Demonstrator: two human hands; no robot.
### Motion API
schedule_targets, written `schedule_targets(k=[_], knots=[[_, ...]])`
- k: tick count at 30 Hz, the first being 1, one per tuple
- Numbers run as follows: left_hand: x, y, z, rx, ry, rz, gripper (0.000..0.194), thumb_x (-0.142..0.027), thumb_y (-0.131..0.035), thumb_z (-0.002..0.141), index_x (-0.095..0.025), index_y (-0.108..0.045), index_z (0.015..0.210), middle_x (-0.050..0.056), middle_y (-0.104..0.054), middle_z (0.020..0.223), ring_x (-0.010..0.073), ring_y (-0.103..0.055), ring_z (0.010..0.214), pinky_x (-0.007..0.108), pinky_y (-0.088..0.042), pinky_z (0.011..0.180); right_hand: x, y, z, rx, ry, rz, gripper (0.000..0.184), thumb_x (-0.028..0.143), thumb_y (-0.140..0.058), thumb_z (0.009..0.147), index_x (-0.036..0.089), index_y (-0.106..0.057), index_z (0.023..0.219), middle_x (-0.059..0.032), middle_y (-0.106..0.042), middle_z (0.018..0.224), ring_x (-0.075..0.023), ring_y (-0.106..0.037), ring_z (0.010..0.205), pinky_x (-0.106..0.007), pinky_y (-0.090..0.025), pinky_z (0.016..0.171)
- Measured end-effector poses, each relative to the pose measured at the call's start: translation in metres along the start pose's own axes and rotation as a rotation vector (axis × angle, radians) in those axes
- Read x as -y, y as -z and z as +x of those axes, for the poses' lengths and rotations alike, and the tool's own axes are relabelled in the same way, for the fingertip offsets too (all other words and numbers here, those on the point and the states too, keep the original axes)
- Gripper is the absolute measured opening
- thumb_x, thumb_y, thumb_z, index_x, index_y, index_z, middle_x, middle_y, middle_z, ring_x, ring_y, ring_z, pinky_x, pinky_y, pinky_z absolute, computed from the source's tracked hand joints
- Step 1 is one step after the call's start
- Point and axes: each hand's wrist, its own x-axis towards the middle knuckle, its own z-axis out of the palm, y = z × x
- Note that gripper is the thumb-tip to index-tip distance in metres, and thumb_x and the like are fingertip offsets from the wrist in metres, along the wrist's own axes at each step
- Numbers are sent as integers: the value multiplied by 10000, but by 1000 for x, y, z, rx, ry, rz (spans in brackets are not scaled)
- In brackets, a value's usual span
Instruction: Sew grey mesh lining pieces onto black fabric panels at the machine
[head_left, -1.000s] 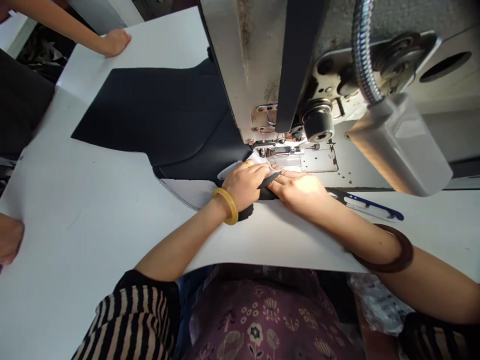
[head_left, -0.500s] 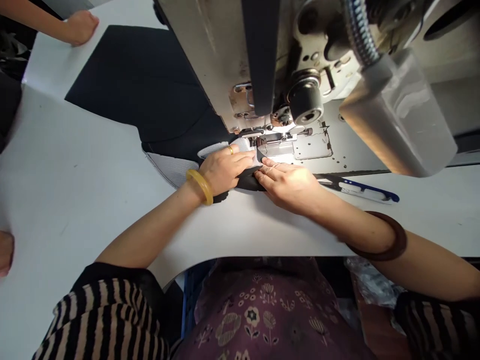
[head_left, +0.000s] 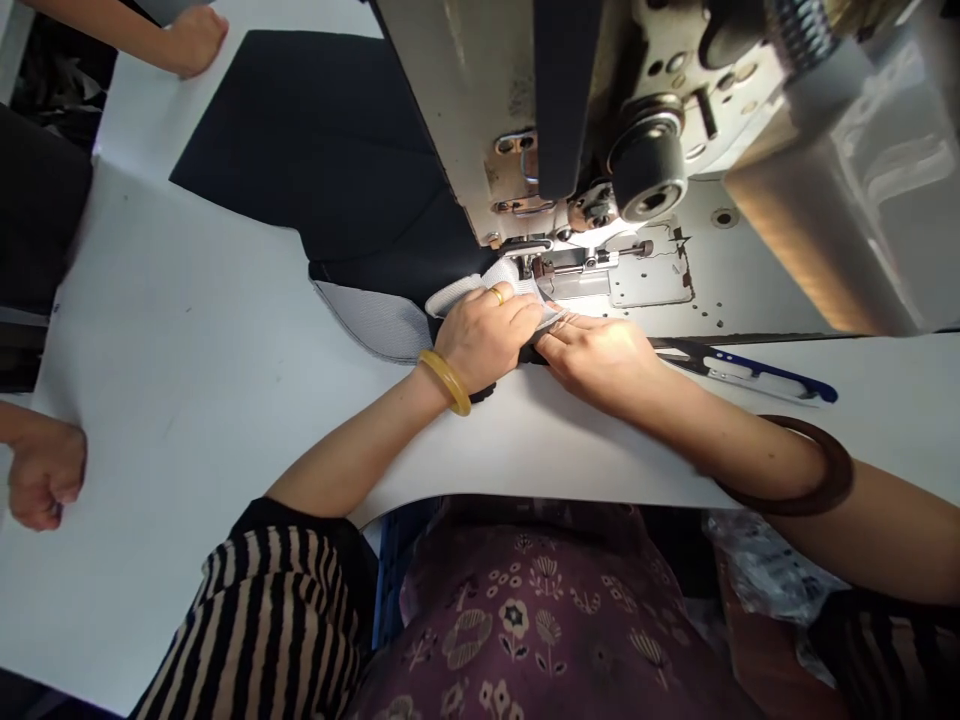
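Note:
Dark fabric (head_left: 322, 150) lies under the sewing machine head (head_left: 480, 120), with a grey mesh panel (head_left: 382, 320) along its near edge. Close to the presser foot (head_left: 529, 262), my left hand (head_left: 487, 335) bends its fingers over a folded light-grey mesh part and holds it. My right hand (head_left: 600, 355) is closed on the fabric edge just right of it, thumb and fingers together. The fingertips of both hands are almost touching, and the edge between them is partly hidden.
Thread snips (head_left: 757, 375) with a blue handle lie right of my right hand. A pale lamp housing (head_left: 840, 200) hangs at upper right. Another person's closed hands (head_left: 196, 40) rest on the white table (head_left: 187, 400), at the far left corner and left edge.
The view has shifted, so most things sit further right and higher. The grey mesh edge between my hands now stands up more. More of the other person's near hand shows at left.

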Motion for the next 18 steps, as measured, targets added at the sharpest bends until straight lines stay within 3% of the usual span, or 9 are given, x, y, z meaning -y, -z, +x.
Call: schedule_targets(k=[6,10,13,18], knots=[[20,-4,3,30,-108,-27,305,-143,-373,934,-163,-677,940,33,-744,993,181,-590,795,332,-389,654,11,1,11,21,-64,-30,384,-5,-310,898,94,-678,863,-99,-670,732,-176,-599,750,-265,-396,656],[34,-4,5,67,-181,-55,286,-203,-382,959,-167,-658,1022,38,-735,1023,194,-577,824,343,-403,670,19,2,17,46,-132,3,408,2,-289,911,52,-677,1026,-140,-700,859,-192,-624,836,-278,-449,709],[39,2,7,102,-249,-37,277,-227,-401,946,-165,-658,1030,54,-728,1017,200,-566,813,341,-421,666,18,3,14,34,-105,16,363,64,-340,937,30,-665,1093,-164,-706,998,-210,-630,983,-298,-488,808],[19,19,7,223,-114,14,250,-118,-442,869,-138,-675,958,82,-685,899,229,-588,882,339,-440,686,0,2,-10,-48,60,30,353,155,-403,963,16,-648,1176,-182,-671,1192,-210,-616,1114,-323,-488,962]])
